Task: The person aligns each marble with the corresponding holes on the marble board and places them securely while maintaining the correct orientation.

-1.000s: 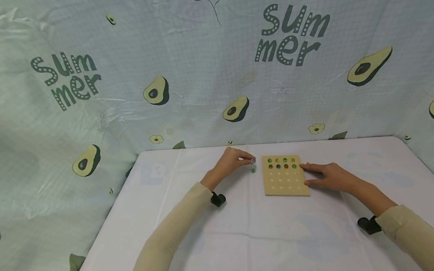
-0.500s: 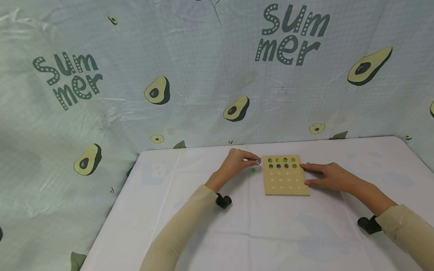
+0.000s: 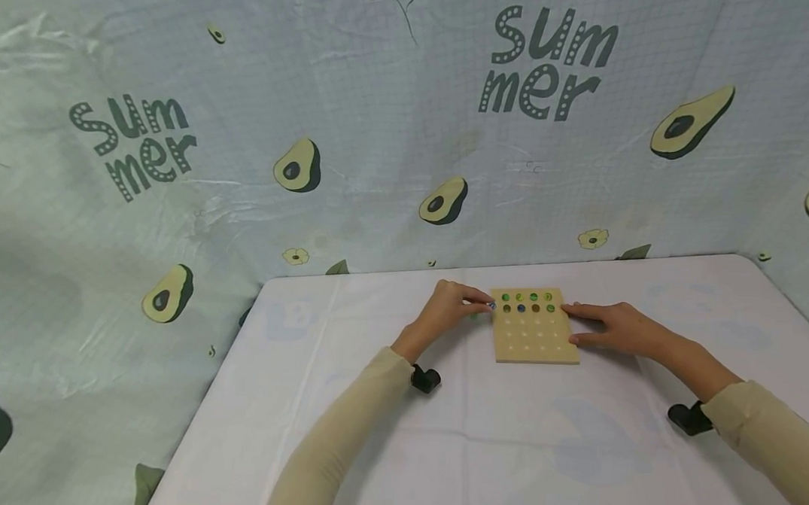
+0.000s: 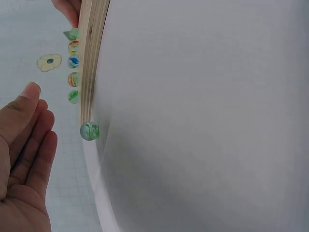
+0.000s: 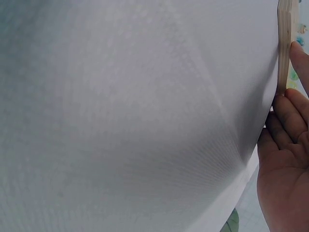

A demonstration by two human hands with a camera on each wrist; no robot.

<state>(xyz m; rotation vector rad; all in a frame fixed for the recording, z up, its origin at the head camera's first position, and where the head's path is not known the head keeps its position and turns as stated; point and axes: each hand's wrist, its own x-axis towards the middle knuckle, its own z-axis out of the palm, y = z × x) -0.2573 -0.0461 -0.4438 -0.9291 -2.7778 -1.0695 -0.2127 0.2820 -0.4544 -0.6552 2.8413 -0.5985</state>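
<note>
My left hand (image 3: 445, 311) pinches a small blue marble (image 3: 492, 306) between thumb and fingertips, at the left edge of a square wooden board (image 3: 529, 356). The board has rows of round hollows; the two far rows hold green, blue and brownish marbles, such as this blue one (image 3: 521, 308). In the left wrist view, a loose green marble (image 4: 89, 130) lies beside the board's end, while the left hand's fingers mostly hide the pinched marble. My right hand (image 3: 616, 326) touches the board's right edge with extended index finger and thumb; the right wrist view shows its fingers against the wooden edge (image 5: 285, 53).
The board lies on a table with a white cloth (image 3: 504, 453), near the table's back edge. Behind hangs a pale curtain (image 3: 383, 116) printed with avocados and lettering. A black wrist camera (image 3: 426, 379) sits under the left wrist, another (image 3: 690, 419) under the right.
My left hand has moved right with the blue marble, from beside the board to its left edge, and now partly covers the loose green marble. The right hand stays at the board's right edge.
</note>
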